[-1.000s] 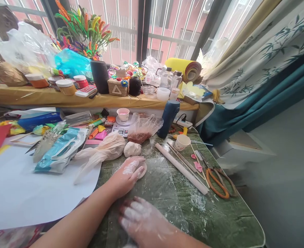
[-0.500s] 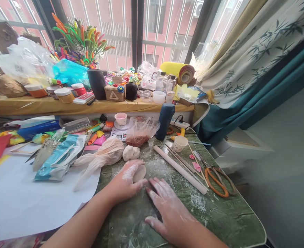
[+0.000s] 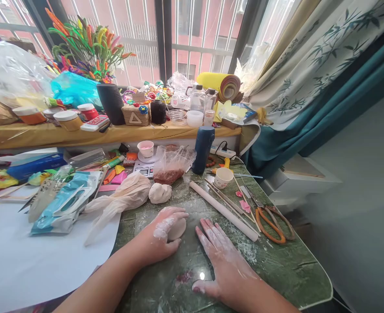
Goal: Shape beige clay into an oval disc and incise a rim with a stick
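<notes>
A flat white disc of dough or clay (image 3: 178, 229) stands out against the clear sheet (image 3: 164, 278) on the green tabletop. Around its left side curl the floury fingers and thumb of my left hand (image 3: 159, 234), partly covering it. My right hand (image 3: 220, 258) lies palm down to the right of the disc, fingers stretched and thumb spread, with white powder on it. Beyond my left hand rests a rounded white lump of the same-looking material (image 3: 160, 193). A pale rolling pin (image 3: 223, 211) lies slanted past my right fingertips.
Scissors with orange handles (image 3: 270, 226), thin sticks (image 3: 233, 204) and a paper cup (image 3: 223, 178) are on the right. A dark blue bottle (image 3: 203, 150) stands behind. Leftward are a crumpled plastic bag (image 3: 127, 191), a blue-and-white packet (image 3: 66, 204) and white paper (image 3: 55, 265).
My right hand has shifted right, away from my left hand, uncovering a reddish smudge on the sheet. My left hand stays around the disc. The camera view has turned slightly.
</notes>
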`<state>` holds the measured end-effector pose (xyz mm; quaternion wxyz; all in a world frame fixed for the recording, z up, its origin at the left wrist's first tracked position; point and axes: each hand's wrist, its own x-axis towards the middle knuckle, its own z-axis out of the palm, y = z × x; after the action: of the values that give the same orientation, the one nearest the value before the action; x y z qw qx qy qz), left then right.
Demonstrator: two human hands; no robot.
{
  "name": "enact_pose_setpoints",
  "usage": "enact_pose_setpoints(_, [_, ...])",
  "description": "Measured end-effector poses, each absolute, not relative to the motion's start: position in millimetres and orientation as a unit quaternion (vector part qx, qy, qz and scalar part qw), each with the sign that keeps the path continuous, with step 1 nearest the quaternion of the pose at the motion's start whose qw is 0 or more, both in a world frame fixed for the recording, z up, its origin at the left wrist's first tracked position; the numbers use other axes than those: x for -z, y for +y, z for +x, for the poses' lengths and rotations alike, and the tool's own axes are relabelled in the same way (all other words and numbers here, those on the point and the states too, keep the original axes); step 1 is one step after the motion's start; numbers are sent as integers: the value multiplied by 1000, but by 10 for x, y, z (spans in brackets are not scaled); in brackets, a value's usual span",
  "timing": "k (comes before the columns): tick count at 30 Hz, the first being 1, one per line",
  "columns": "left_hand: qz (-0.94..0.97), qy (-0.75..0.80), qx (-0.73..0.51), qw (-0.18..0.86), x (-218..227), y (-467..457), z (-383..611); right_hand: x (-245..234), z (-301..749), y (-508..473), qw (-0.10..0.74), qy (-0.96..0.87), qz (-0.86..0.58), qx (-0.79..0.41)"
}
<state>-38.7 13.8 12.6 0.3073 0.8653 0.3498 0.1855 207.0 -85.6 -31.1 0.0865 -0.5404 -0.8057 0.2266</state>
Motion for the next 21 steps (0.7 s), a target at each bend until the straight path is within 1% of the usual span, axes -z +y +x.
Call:
enact_pose_setpoints(4, [871,286,-139,375,-218,-6,-297,344,2082,-876,102,-808,-540,-214])
enact_pose_setpoints(6, [869,276,-126,391,-232,-59,-277,360,2079,-888,115,-804,-546,-205])
enact_pose_setpoints(10, [878,302,-117,353,-203,-30,-350,343,2085,-912,128,-802,-553,-187])
enact_pose_setpoints(15, [889,327,-91,307,-176,147,-569,261,2112,-944,141,-835,-508,-157])
enact_pose_setpoints(21, [880,369,-76,290,-147,168,-602,166,2061,-798,165,-842,-482,-178])
